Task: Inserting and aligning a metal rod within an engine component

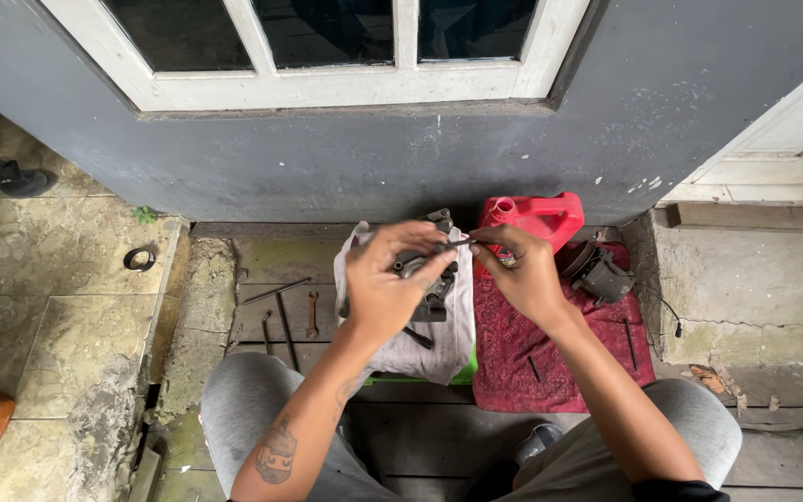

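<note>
While the person sits with grey-trousered knees (253, 400) apart on the worn floorboards (420, 437), both hands are raised close together over a dark metal engine part (431, 296) that rests on a white rag (439, 344). The left hand (385, 279) curls over the top of the part, fingers closed on it or on the near end of a thin dark rod (457, 244); which of the two is hard to tell. The right hand (524, 274) pinches the other end of that rod between thumb and fingertips. It looks like a fitting or pulling step on a small pin, so the next move likely calls for a steady hold on the part and a straight, careful line along the rod. Left of the rag lie a few wrenches (290, 316); to the right a red cloth (550, 353) carries another dark metal piece (598, 271). Beyond stands a red plastic can (536, 216) against the grey wall (327, 167), under a white window frame (327, 88).
</note>
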